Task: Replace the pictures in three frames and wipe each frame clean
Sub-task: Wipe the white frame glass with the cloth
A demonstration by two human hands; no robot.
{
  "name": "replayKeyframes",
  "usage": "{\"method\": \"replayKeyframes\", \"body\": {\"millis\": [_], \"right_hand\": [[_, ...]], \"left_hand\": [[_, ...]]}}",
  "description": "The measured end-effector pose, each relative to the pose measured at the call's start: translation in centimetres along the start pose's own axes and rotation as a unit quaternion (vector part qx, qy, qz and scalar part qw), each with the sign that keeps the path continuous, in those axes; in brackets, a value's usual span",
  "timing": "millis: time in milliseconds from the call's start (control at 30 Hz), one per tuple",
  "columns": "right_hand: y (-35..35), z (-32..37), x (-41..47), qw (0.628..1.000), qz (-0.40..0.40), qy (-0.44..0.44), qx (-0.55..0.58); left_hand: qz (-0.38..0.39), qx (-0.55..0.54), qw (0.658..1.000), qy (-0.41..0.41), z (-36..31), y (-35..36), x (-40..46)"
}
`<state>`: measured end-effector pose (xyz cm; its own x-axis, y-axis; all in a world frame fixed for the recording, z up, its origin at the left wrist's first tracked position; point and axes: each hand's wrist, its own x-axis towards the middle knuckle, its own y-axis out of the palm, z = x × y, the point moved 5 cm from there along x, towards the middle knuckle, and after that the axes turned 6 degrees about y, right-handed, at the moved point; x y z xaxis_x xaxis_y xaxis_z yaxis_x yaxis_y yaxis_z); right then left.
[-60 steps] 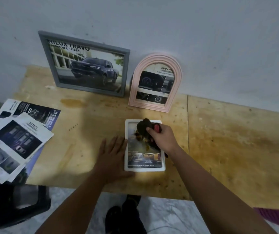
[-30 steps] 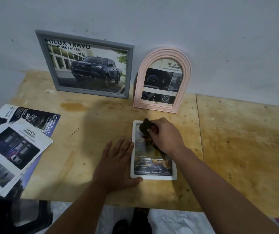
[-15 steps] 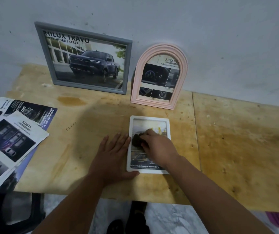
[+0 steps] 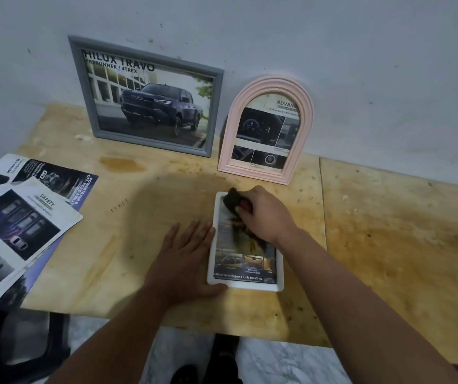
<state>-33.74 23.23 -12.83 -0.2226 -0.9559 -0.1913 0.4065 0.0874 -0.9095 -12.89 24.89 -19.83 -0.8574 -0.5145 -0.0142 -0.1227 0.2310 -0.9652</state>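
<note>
Since half a second ago the right hand (image 4: 264, 214) and its pinched dark cloth (image 4: 233, 201) have moved to the top-left corner of the white frame (image 4: 246, 285), lying flat on the plywood table (image 4: 388, 245). Left hand (image 4: 187, 261), fingers spread flat, braces the frame's left edge.

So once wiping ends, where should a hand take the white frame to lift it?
Probably the white frame by its long right edge, coming from the right: it lies flat on the table, and the left hand flanks its left side.

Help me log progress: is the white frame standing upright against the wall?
No, the white frame lies flat on the table under both hands.
</note>
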Motion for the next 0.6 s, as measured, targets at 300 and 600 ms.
{"method": "replayKeyframes", "body": {"millis": [300, 600], "right_hand": [[3.8, 0.7, -5.8, 0.998, 0.014, -0.058, -0.019], [2.1, 0.7, -6.8, 0.987, 0.124, -0.070, 0.078]], "left_hand": [[-0.009, 0.006, 1.000, -0.002, 0.0, 0.2, -0.1], [-0.021, -0.003, 1.000, -0.002, -0.1, 0.0, 0.1]]}}
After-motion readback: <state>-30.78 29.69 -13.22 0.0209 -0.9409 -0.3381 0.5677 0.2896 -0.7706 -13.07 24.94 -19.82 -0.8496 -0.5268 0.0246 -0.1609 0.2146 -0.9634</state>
